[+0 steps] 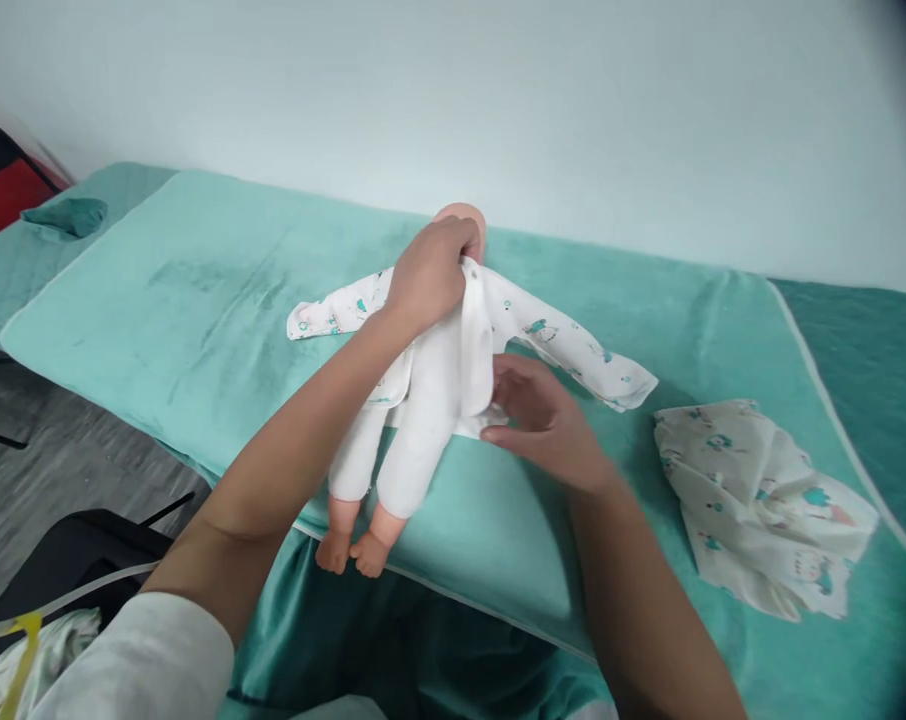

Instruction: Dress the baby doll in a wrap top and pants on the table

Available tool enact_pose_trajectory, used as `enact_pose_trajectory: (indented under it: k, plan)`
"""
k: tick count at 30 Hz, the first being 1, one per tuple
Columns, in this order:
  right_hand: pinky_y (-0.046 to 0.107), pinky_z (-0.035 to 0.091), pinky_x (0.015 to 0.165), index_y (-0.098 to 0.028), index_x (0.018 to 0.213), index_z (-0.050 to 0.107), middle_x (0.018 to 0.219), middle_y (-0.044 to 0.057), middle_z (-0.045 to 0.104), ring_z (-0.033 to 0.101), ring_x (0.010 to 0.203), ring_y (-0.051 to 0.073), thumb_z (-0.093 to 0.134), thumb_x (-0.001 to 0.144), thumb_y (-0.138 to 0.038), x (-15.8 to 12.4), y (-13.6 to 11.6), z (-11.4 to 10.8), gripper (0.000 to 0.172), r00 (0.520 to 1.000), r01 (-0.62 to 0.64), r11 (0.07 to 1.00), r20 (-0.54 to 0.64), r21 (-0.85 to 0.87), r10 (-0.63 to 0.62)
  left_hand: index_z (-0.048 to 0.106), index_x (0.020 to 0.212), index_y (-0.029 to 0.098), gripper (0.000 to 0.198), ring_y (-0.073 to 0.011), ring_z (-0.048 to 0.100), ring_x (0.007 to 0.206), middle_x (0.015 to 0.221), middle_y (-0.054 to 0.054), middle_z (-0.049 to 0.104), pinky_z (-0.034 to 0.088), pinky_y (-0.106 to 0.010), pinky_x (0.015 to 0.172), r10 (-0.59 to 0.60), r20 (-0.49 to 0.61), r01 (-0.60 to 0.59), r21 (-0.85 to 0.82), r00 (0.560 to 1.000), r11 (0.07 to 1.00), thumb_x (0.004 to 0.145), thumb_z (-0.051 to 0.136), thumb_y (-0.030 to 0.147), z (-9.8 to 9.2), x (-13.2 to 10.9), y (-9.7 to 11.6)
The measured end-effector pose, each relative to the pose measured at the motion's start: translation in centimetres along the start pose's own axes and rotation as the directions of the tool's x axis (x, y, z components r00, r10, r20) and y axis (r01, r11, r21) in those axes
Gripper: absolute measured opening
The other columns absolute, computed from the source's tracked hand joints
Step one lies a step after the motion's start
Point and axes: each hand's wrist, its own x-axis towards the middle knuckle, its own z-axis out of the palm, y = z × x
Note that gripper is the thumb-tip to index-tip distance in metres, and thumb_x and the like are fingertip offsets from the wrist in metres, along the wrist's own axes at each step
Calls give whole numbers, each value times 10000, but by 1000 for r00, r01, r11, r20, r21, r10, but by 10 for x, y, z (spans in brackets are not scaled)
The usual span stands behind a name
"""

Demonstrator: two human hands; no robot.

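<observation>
A baby doll [424,400] lies on its back in white leggings, bare feet towards me. Around it is a white baby jacket [573,345] with a teal print, front unfastened and both sleeves spread sideways. My left hand [438,265] is closed at the jacket's collar, just below the doll's head, which it largely covers. Its fingertips are partly hidden. At the jacket's lower front edge, on the right side, is my right hand [539,415]. Its fingers are curved and its thumb stands apart, with some fingertips hidden behind the front panel.
A teal cover [220,260] lies over the long bed against a white wall. A crumpled printed cloth [760,505] rests at the right. Black chairs [78,550] stand at the left, one bearing cloth and a clear tube. A face hole [64,217] opens at the bed's left end.
</observation>
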Motion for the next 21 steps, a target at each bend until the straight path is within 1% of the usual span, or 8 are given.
enact_pose_trajectory:
  k: [1, 3, 6, 9, 12, 14, 17, 21]
  plan:
    - [435, 612, 859, -354, 1373, 605, 1202, 76, 671, 672, 1026, 253, 852, 826, -526, 1, 0, 5, 624, 999, 41, 990, -9, -133, -42, 625, 946, 252, 287, -244, 635, 1135, 1115, -49, 707, 487, -400, 957, -5, -26, 6, 16, 1000, 1000, 927, 432, 41, -1, -1, -6]
    - [509, 580, 976, -320, 1339, 630, 1244, 107, 650, 638, 1145, 303, 876, 815, -489, 2, 1, 13, 604, 991, 114, 917, -21, -383, -132, 620, 933, 246, 303, -240, 631, 1131, 1108, -66, 698, 481, -396, 989, -3, -67, 4, 27, 998, 1000, 922, 419, 19, -1, -4, -16]
    - [550, 554, 1006, -308, 1366, 630, 1235, 125, 635, 620, 1171, 324, 816, 890, -406, 1, 0, 22, 520, 968, 175, 798, -50, -577, -248, 622, 1003, 249, 361, -227, 629, 1149, 1144, -76, 690, 483, -388, 1007, -14, -84, 16, 22, 996, 1000, 922, 379, -5, 0, -12, -23]
    - [519, 558, 931, -321, 1378, 648, 1193, 116, 640, 637, 1111, 301, 686, 972, -268, 0, 0, 28, 411, 952, 193, 738, -59, -647, -300, 600, 1143, 264, 365, -218, 635, 1141, 1190, -73, 692, 497, -385, 985, -43, -83, 41, -27, 996, 999, 982, 352, 49, 2, -20, -21]
    - [495, 539, 888, -338, 1326, 692, 1140, 99, 670, 644, 1049, 278, 610, 977, -155, 0, 0, 34, 402, 931, 235, 700, -49, -674, -361, 569, 1222, 258, 253, -210, 644, 1114, 1202, -69, 706, 513, -379, 972, -74, -57, 66, -136, 996, 989, 1051, 392, 200, 4, -25, -17]
    - [474, 532, 857, -352, 1279, 715, 1097, 82, 691, 649, 989, 257, 588, 970, -110, -1, 1, 38, 412, 917, 269, 690, -40, -671, -397, 577, 1222, 248, 215, -225, 638, 1150, 1228, -70, 713, 513, -399, 1006, -70, -42, 62, -174, 997, 983, 1031, 479, 257, 5, -28, -14]
    - [451, 527, 809, -367, 1224, 736, 1037, 58, 713, 648, 884, 229, 582, 968, -89, -1, 1, 42, 408, 905, 305, 685, -23, -662, -425, 604, 1204, 246, 243, -255, 601, 1252, 1310, -61, 706, 485, -428, 1092, -47, -34, 41, -157, 998, 987, 966, 560, 222, 7, -32, -13]
    - [438, 526, 795, -353, 1213, 732, 1023, 49, 729, 650, 849, 217, 583, 966, -83, -1, 2, 43, 395, 899, 330, 680, -2, -654, -439, 608, 1260, 234, 308, -242, 572, 1327, 1383, -53, 691, 473, -386, 1127, -9, -9, 8, -146, 1000, 989, 969, 520, 190, 10, -37, -13]
